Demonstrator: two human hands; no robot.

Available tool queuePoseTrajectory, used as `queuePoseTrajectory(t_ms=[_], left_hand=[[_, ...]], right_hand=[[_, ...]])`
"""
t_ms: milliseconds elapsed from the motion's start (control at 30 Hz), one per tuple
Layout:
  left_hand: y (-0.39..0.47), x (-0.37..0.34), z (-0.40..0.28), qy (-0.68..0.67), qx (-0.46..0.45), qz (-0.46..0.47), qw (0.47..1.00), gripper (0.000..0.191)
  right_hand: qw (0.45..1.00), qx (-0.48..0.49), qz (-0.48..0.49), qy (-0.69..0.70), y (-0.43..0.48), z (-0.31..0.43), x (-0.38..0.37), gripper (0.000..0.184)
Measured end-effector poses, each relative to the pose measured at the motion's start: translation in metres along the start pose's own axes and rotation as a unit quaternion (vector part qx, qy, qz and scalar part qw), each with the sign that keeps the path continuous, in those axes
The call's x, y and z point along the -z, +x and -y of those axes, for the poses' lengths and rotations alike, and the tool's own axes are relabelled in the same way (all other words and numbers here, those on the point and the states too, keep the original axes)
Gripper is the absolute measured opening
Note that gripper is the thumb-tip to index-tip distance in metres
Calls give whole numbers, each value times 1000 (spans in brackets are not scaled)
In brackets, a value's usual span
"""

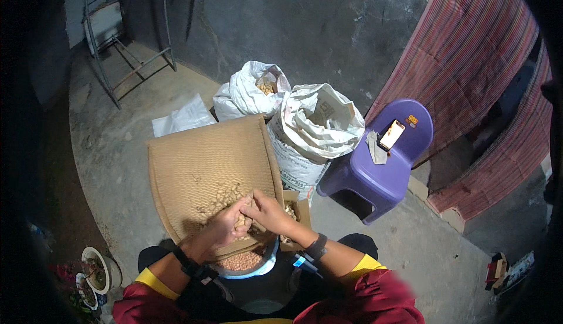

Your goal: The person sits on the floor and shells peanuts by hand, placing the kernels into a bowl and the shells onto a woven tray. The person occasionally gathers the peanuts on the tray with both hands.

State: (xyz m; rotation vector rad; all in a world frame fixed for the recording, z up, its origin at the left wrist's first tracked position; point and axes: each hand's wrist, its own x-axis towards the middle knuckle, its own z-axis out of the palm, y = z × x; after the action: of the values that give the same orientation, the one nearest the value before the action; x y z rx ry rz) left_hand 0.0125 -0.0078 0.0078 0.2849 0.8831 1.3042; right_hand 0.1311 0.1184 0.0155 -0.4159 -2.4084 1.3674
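Observation:
My left hand is cupped around several unshelled peanuts, above the near part of a woven winnowing tray. My right hand meets it, thumb and fingertips pinched together at the left fingertips; whatever lies between them is too small to make out. More peanuts in the shell are scattered on the tray beyond my hands. Under the tray's near edge, a light-blue basin holds shelled peanut kernels. At the tray's right side, a cardboard box contains peanut shells.
Behind the tray stand an open white woven sack and another sack with peanuts inside. A purple plastic chair bears a lit phone and a cloth. Potted plants sit at left, a metal frame farther back.

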Motion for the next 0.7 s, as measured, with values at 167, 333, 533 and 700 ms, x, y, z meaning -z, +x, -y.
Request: queuePoseTrajectory(t_ms=[167, 333, 533, 700], left_hand=[[0, 1, -4, 1, -12, 30, 999, 26], [1, -1, -3, -5, 39, 2, 999, 29], [2, 6, -7, 4, 77, 36, 996, 34], [3, 12, -5, -4, 75, 35, 997, 37]], right_hand=[[976, -53, 77, 196, 3, -9, 2, 26], [996, -57, 66, 20, 1, -12, 3, 29], [904, -185, 209, 323, 4, -10, 15, 24], [956, -124, 149, 222, 2, -5, 11, 24]])
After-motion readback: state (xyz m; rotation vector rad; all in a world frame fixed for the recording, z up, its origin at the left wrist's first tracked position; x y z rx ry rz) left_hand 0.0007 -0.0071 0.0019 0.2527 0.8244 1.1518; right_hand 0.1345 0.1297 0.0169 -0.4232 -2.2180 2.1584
